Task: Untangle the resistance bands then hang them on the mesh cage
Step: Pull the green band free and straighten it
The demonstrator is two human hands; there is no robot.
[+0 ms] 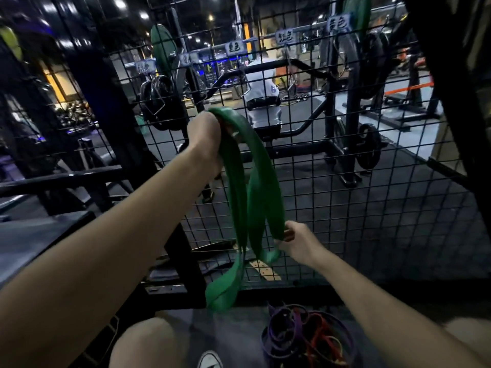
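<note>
We see one wide green rubber resistance band (240,187) hanging in loops at the frame's centre, before the black wire mesh cage (372,208). Our left hand (204,134) clenches its top; our right hand (295,241) pinches a lower loop. One tangled pile of purple, red and yellow bands (305,338) lies at lower right.

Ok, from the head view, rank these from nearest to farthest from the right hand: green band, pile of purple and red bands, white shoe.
From the right hand:
1. green band, pinched in its fingers, hanging to its left.
2. pile of purple and red bands, below on the floor.
3. white shoe, lower left at the bottom edge.
</note>
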